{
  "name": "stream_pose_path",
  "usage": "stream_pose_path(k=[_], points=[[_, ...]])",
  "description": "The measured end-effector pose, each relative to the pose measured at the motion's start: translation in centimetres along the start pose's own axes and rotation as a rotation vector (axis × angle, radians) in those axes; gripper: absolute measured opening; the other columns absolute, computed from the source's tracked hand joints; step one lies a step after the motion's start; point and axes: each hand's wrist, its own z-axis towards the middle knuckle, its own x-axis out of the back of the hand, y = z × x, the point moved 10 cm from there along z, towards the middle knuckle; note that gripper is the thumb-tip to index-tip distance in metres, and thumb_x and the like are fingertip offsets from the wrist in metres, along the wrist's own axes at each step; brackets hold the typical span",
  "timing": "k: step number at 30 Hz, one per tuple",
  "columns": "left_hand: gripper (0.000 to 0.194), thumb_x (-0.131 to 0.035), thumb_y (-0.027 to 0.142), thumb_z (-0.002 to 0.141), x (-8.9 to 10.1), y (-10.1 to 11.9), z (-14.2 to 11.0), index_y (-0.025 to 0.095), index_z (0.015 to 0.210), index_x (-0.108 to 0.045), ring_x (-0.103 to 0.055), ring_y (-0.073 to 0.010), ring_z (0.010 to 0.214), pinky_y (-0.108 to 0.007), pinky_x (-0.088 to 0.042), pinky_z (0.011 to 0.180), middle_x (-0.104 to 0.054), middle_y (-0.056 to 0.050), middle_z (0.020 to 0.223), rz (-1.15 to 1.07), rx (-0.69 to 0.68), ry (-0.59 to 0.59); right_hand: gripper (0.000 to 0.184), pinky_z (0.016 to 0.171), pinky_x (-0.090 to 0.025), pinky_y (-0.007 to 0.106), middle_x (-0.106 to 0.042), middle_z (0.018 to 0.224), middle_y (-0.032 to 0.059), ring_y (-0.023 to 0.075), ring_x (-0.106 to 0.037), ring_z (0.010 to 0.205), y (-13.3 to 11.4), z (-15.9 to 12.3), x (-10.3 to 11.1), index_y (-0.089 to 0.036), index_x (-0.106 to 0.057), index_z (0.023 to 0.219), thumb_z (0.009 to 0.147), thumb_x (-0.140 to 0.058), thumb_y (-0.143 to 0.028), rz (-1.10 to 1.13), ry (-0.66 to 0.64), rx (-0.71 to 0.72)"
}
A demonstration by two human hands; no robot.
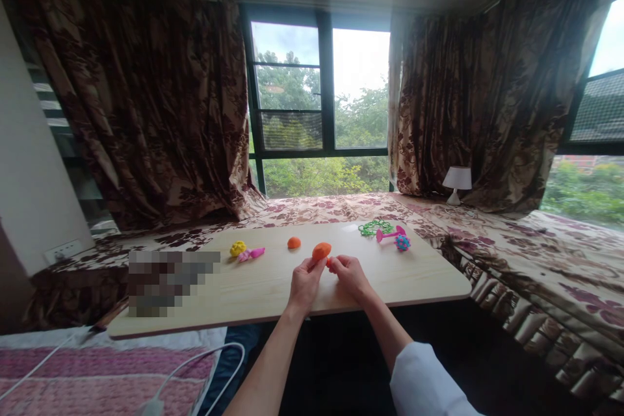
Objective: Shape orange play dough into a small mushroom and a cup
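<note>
Above the table's near side, my left hand is closed around an orange lump that looks like modelling clay. Close beside it, my right hand pinches a small orange piece at the lump's lower right; I cannot tell whether the two are joined. A second orange lump, rounded on top, lies on the table just beyond my left hand. Farther left are a bumpy yellow lump and a pink piece, touching or nearly so.
On the pale wooden table, at the back right, lie a green stringy coil, a pink dumbbell-shaped toy and a blue spiky ball. A pixelated patch hides the left end. A white lamp stands on the window ledge.
</note>
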Motion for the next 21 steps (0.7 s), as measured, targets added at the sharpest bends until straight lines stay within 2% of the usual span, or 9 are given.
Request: stream_pose_path(k=[4,8,16,21], points=[[0.032,-0.061,0.042,0.068,0.08,0.01,-0.06,0.014,0.081,-0.068,-0.06,-0.0183,0.072,-0.027,-0.042,0.069,-0.068,-0.003,0.069,0.058,-0.016,-0.002,0.034,0.057,-0.039,0.022,-0.063,0.059,0.0039,0.0135,-0.055,0.058,-0.42,-0.14,0.3,-0.013,-0.062,0.06,0.078,-0.045,-0.037,0.0,0.009,0.007],[0.03,-0.061,0.04,0.069,-0.21,0.35,-0.12,0.014,0.083,-0.068,-0.06,-0.0184,0.077,-0.028,-0.043,0.072,-0.069,-0.005,0.077,0.025,-0.036,-0.016,0.034,0.056,-0.039,0.022,-0.064,0.061,0.0044,0.0135,-0.055,0.058,-0.59,-0.11,0.3,-0.012,-0.064,0.063,0.078,-0.045,-0.036,0.007,0.001,0.008],[0.029,-0.067,0.037,0.063,-0.81,0.27,-0.18,0.016,0.081,-0.069,-0.062,-0.0191,0.08,-0.028,-0.044,0.076,-0.071,-0.005,0.083,-0.063,0.038,-0.049,0.034,0.057,-0.04,0.022,-0.065,0.062,0.0048,0.0145,-0.057,0.061,-0.64,-0.15,0.22,-0.012,-0.066,0.066,0.079,-0.045,-0.036,0.027,-0.019,0.007],[0.029,-0.065,0.038,0.065,-0.16,0.18,0.02,0.015,0.084,-0.068,-0.062,-0.0191,0.082,-0.029,-0.043,0.078,-0.071,-0.006,0.085,-0.049,-0.003,0.0,0.041,0.059,-0.041,0.023,-0.064,0.062,0.0052,0.0147,-0.057,0.061,-0.49,-0.02,0.23,-0.012,-0.065,0.064,0.082,-0.039,-0.038,0.026,-0.002,0.01]])
